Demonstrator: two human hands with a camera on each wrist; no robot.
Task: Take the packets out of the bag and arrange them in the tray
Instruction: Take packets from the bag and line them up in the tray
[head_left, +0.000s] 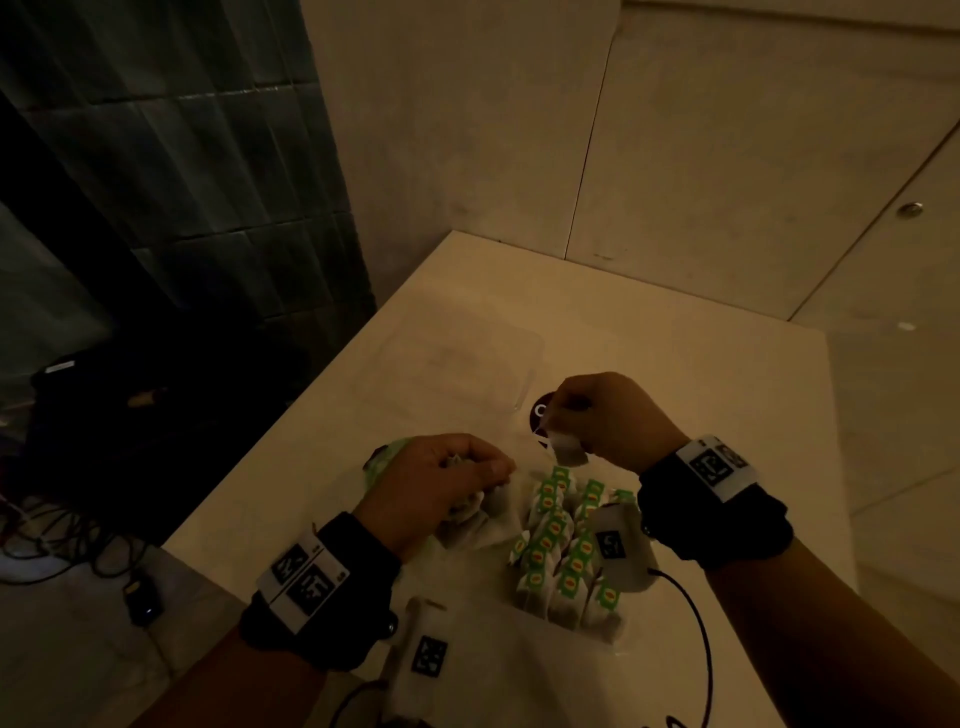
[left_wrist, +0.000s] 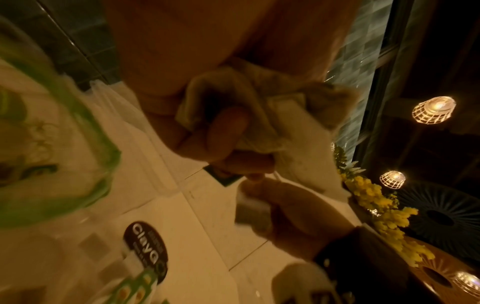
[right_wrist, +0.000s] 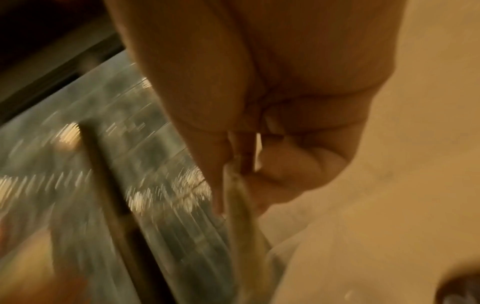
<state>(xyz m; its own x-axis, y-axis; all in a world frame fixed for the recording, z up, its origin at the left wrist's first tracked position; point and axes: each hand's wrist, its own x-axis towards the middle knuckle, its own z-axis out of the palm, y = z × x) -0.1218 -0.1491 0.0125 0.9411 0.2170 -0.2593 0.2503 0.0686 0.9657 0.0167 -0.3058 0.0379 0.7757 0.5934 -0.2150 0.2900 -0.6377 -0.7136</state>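
Note:
Rows of tea packets (head_left: 563, 551) with green and yellow tags lie packed together on the pale table, between my wrists. My left hand (head_left: 465, 470) grips a crumpled bunch of packets (head_left: 480, 519) just left of those rows; in the left wrist view its fingers (left_wrist: 223, 131) curl round that bunch (left_wrist: 262, 111). My right hand (head_left: 566, 421) pinches a single packet (head_left: 569, 449), which hangs above the far end of the rows. The right wrist view is blurred, with that packet (right_wrist: 240, 207) between fingertips. The green-printed bag (head_left: 387, 457) lies behind my left hand. The tray's edges do not show clearly.
A clear plastic container (head_left: 457, 358) lies on the table beyond my hands, with a dark round label (head_left: 539, 413) beside it. The table edge (head_left: 291, 431) runs along the left, with dark floor and cables below. A black cable (head_left: 696, 623) trails by my right forearm.

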